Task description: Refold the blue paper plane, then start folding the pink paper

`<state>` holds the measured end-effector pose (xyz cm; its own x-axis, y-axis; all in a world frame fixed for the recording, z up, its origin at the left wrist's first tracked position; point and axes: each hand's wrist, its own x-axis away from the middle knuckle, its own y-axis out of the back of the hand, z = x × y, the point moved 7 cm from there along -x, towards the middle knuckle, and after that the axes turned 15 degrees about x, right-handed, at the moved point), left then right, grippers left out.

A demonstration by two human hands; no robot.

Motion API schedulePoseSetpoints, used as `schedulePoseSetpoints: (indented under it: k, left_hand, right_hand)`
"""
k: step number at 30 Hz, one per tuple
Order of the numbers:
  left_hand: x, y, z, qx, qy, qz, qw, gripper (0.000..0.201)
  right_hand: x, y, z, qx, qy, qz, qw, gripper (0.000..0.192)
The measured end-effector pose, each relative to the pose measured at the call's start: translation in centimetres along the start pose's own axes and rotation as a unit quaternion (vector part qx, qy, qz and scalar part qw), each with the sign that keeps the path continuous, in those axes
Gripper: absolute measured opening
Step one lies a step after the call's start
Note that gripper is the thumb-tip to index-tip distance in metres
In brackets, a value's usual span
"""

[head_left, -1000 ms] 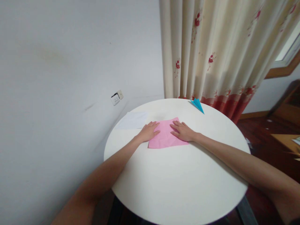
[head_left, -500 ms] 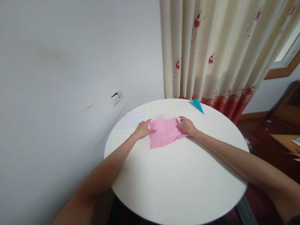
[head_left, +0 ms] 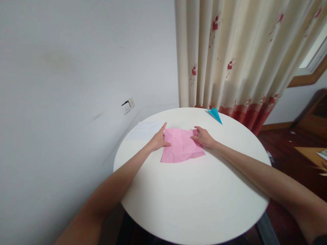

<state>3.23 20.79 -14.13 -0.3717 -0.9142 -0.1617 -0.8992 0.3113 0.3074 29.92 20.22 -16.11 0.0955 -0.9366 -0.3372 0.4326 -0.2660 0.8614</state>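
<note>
A creased sheet of pink paper [head_left: 182, 149] lies slightly wavy on the round white table, its fold lines showing. My left hand [head_left: 158, 139] grips its left edge, thumb on top and index finger stretched away along the side; the other fingers are partly hidden. At the right edge, my right hand [head_left: 203, 136] has the paper between thumb and fingers, with the fingertips near the far right corner. Beyond the right hand, a folded blue paper plane [head_left: 215, 115] rests near the table's far edge.
White paper sheets [head_left: 143, 130] lie at the left of the white table [head_left: 194, 197]. A wall with a socket [head_left: 126, 108] stands close on the left. A flowered curtain [head_left: 230, 61] hangs behind the table. Wooden furniture [head_left: 310, 156] is at the right.
The pink paper has shifted and turned a little, its near right corner now lying in view. My left hand has moved slightly right, its index finger stretched farther away; my right hand has barely moved.
</note>
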Motion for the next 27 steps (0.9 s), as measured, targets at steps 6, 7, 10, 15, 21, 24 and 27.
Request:
schedulePoseSetpoints:
  k: [6,7,10,15,21,24,27]
  left_hand:
    - [0.1,-0.3,-0.8,0.114,-0.021,-0.006,0.993,0.130]
    - [0.0,-0.1,-0.8,0.118,-0.027,-0.017,0.992,0.129]
    - [-0.4,0.4,-0.7,0.124,-0.044,-0.043,0.990,0.126]
    - [-0.8,0.7,-1.1,0.095,-0.091,-0.045,0.990,0.073]
    - [-0.9,1.0,-0.6,0.034,-0.069,-0.062,0.995,0.032]
    - [-0.8,1.2,-0.6,0.038,-0.073,-0.070,0.994,0.031]
    - [-0.9,1.4,-0.5,0.048,-0.073,-0.075,0.993,0.032]
  right_hand:
    - [-0.1,0.3,-0.7,-0.191,-0.068,0.018,0.979,0.084]
    - [-0.1,0.5,-0.8,-0.235,-0.078,0.023,0.969,0.086]
    - [0.0,1.0,-0.5,-0.352,-0.077,0.040,0.932,0.085]
    - [0.2,1.8,-0.3,-0.338,-0.086,0.049,0.936,0.063]
    - [0.7,1.8,-0.3,-0.295,-0.120,0.090,0.944,0.061]
    - [0.9,1.8,-0.1,-0.333,-0.118,0.124,0.927,0.065]
    - [1.0,1.9,-0.1,-0.344,-0.111,0.140,0.922,0.064]
